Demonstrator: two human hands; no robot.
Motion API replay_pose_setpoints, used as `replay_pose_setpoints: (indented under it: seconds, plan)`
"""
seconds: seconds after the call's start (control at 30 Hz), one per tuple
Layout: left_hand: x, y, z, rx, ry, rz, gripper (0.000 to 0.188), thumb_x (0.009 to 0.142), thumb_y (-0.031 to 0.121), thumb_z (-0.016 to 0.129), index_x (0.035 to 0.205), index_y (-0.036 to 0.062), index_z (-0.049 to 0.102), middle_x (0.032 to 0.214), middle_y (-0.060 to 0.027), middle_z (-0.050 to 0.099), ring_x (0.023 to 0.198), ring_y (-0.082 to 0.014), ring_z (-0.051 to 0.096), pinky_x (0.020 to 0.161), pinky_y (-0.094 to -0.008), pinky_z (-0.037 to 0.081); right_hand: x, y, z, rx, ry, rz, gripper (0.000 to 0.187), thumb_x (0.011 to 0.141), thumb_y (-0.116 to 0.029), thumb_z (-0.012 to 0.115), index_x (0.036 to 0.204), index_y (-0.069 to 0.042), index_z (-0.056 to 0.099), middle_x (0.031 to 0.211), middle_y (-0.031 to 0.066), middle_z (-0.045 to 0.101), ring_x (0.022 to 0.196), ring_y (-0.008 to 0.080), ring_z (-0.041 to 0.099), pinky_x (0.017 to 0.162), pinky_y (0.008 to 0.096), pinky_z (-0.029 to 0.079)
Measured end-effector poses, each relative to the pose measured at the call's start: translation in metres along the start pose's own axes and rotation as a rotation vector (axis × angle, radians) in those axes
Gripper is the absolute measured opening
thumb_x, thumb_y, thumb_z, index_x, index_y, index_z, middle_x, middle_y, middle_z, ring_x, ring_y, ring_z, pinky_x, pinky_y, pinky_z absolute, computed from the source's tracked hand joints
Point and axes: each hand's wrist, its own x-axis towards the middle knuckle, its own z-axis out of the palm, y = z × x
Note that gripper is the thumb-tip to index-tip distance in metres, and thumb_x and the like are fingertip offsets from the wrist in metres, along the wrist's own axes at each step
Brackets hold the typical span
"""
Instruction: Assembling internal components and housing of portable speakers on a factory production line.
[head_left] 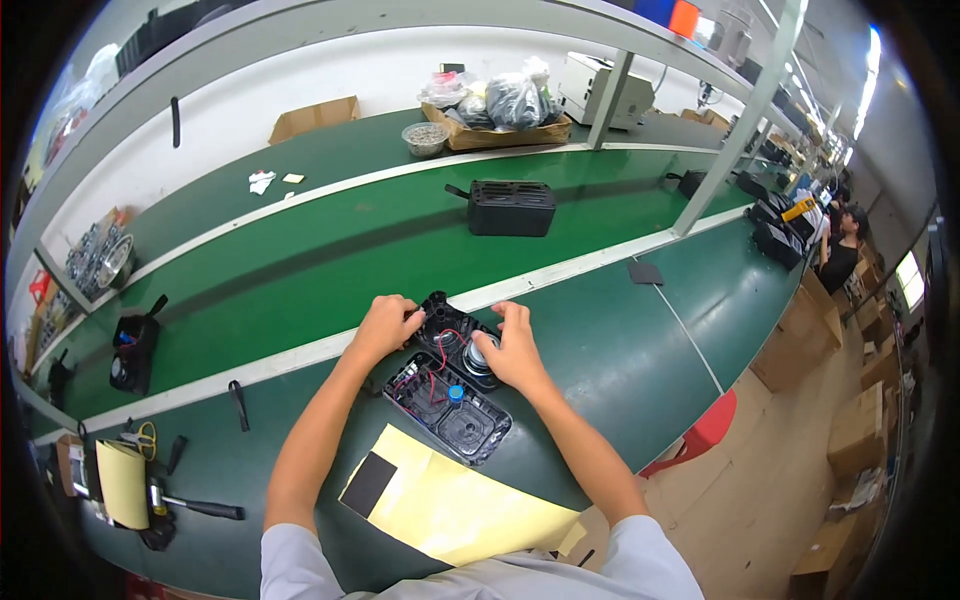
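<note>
Yellow sheet: the yellow sheet (460, 500) lies at the worker's edge of the bench, a black rectangle (368, 485) at its left end.
Near half: just beyond the sheet, a black plastic casing half (468, 428) lies hollow side up, holding a blue round part (456, 394); its long axis slants from far left to near right.
Far half: farther from the sheet, directly behind the near half, a second black shell (434, 322) carries a round silver speaker (478, 358); its long axis also slants away to the left, and red wires (434, 375) link the two.
Lettering: too small for me to read from here.
Left hand: beyond the sheet, the left hand (386, 325) pinches the second shell's left edge.
Right hand: beyond the sheet, the right hand (513, 345) has its thumb against the silver speaker, fingers bent; I can't tell whether it grips.
Hammer: left of the sheet, the hammer (205, 508).
Belt: well past the sheet, a green belt (340, 245) bears a closed black box (510, 208).
</note>
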Motion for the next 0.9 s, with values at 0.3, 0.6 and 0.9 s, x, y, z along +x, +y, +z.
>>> replay_pose_setpoints:
  seconds: [0.3,0.6,0.9]
  plan:
    - [0.010,0.059,-0.032,-0.094,0.268,0.290,0.022,0.083,0.012,0.074,0.101,0.0003,0.073,0.083,-0.0151,0.066,0.069,-0.0273,0.065,0.064,-0.0383,0.053,0.043,0.021,-0.040,1.038,-0.748,0.469,0.067,0.103,-0.051,0.053,0.145,0.000,0.048,0.136,0.0138,0.062,0.123,0.0233,0.060,0.107,0.0403,0.048]
    - [0.003,0.076,-0.052,-0.338,0.288,0.160,0.016,0.090,0.007,0.072,0.100,-0.0034,0.067,0.085,-0.0102,0.070,0.055,-0.0136,0.065,0.045,-0.0271,0.051,0.045,0.025,-0.015,1.547,-0.917,0.403,0.074,0.100,-0.055,0.053,0.146,0.003,0.045,0.143,0.0213,0.057,0.127,0.0318,0.060,0.108,0.0452,0.049]
    - [-0.060,0.035,-0.067,-0.230,-0.002,0.071,0.049,0.087,0.033,0.076,0.122,0.0011,0.064,0.127,-0.0148,0.065,0.114,-0.0324,0.064,0.105,-0.0465,0.047,0.024,-0.098,-0.069,1.060,-0.631,0.496,0.070,0.097,-0.039,0.063,0.154,-0.013,0.031,0.123,0.0085,0.062,0.101,0.0135,0.066,0.085,0.0305,0.056]
